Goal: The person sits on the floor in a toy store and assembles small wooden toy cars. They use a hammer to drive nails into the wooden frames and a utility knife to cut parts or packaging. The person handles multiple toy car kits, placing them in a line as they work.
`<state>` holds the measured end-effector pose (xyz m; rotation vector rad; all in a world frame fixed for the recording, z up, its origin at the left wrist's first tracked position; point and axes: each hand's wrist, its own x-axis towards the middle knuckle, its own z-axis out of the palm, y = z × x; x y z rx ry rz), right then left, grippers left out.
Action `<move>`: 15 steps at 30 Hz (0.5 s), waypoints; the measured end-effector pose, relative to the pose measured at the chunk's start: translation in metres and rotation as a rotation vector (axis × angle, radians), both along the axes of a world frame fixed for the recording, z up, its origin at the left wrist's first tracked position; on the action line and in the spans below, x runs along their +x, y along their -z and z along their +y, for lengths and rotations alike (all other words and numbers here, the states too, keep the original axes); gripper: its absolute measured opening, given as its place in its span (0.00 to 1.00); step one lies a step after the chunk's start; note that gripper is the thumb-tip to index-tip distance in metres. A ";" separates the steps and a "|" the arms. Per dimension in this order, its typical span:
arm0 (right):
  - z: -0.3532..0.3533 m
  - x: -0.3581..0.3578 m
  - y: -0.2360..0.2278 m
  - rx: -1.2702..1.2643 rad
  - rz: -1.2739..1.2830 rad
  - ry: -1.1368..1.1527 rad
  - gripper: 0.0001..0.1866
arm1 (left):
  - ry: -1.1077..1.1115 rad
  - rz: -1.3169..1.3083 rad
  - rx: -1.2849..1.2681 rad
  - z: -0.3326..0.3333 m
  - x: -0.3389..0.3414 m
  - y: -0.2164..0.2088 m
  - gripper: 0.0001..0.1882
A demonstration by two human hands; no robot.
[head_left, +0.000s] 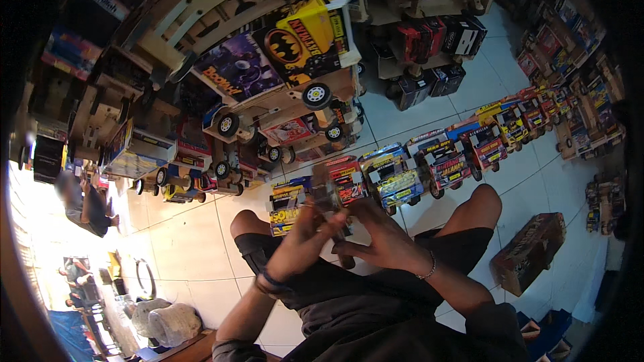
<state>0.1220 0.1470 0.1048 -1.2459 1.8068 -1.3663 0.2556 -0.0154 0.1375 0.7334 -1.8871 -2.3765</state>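
Above my lap, between my knees, I hold a brown, elongated wooden-looking piece (324, 188), blurred, so its exact kind is unclear. My left hand (300, 245) has its fingers closed around the middle of the piece. From the other side my right hand (382, 238) meets it, thumb and fingers against the piece close to my left fingers. Its lower end sticks out below the hands. Just beyond them a brightly printed blue and yellow toy truck (391, 174) stands on the floor, with a red toy truck (349, 177) beside it, partly covered by the piece.
Several colourful toy trucks, such as a pink and black one (448, 164), form a row toward the right. Stacked large wooden trucks (282, 60) fill the far left. A worn brown box (530, 255) lies on the tiled floor (184, 248) at right. Another person (87, 204) is at far left.
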 end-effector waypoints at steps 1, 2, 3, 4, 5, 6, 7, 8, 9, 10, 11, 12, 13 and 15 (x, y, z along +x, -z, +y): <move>-0.002 0.004 -0.004 -0.009 0.102 0.013 0.31 | 0.014 -0.011 -0.087 0.006 -0.002 0.003 0.21; -0.003 0.003 -0.007 0.002 0.070 -0.012 0.32 | 0.021 -0.036 -0.170 0.011 -0.004 0.005 0.23; -0.002 -0.002 -0.009 0.016 0.042 -0.047 0.33 | -0.009 -0.002 -0.120 0.018 -0.006 0.007 0.25; 0.000 -0.006 -0.011 0.022 0.024 -0.067 0.35 | -0.044 0.070 -0.050 0.023 -0.007 0.010 0.26; 0.003 -0.011 -0.012 0.060 -0.041 -0.117 0.37 | -0.059 0.186 0.002 0.029 -0.007 0.012 0.27; 0.006 -0.015 -0.013 0.107 -0.064 -0.145 0.38 | -0.094 0.250 0.048 0.031 -0.007 0.015 0.28; 0.008 -0.017 -0.014 0.146 -0.069 -0.162 0.39 | -0.006 0.155 -0.098 0.027 -0.001 0.017 0.33; 0.011 -0.019 -0.014 0.176 -0.068 -0.179 0.40 | 0.065 0.220 -0.388 0.019 0.003 0.021 0.35; 0.013 -0.020 -0.014 0.240 -0.110 -0.146 0.39 | 0.143 0.279 -0.668 0.006 0.007 0.027 0.37; 0.015 -0.021 -0.013 0.292 -0.139 -0.114 0.38 | 0.218 0.337 -0.949 -0.008 0.012 0.032 0.39; 0.015 -0.023 -0.013 0.343 -0.164 -0.079 0.38 | 0.234 0.239 -0.659 -0.025 0.018 0.038 0.46; 0.015 -0.025 -0.012 0.383 -0.178 -0.045 0.38 | 0.218 0.170 -0.930 -0.037 0.022 0.044 0.49; 0.013 -0.026 -0.011 0.353 -0.005 -0.008 0.34 | 0.167 0.110 -1.188 -0.047 0.025 0.052 0.52; 0.006 -0.030 -0.012 0.548 -0.076 0.046 0.32 | 0.113 0.036 -1.444 -0.058 0.023 0.068 0.59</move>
